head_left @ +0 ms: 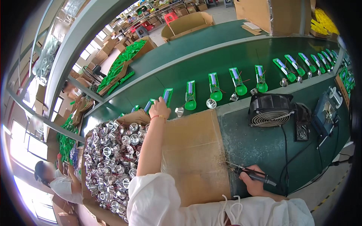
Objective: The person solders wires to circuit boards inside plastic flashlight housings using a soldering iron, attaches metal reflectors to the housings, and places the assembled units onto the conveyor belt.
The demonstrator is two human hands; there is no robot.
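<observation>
My left hand (160, 110) reaches across to the belt, its fingers closed around the lower end of a green plastic flashlight housing (168, 94). The hand covers the housing's round end. In my right hand (253, 180) is a soldering iron (256, 175) with a dark handle. Its thin tip points left over the cardboard sheet (196, 150) lying in front of me. Just right of my left hand, a silver reflector cup (179, 111) sits at the belt's edge. Beside it lies another green housing (190, 96) with a pale purple cylinder inside.
A box heaped with silver reflector cups (109, 162) stands left of the cardboard. More housings with cups line the green belt (143, 90). A black fan (269, 109), a small dark tray (302, 132) and a solder spool stand (327, 113) occupy the right side, with cables below.
</observation>
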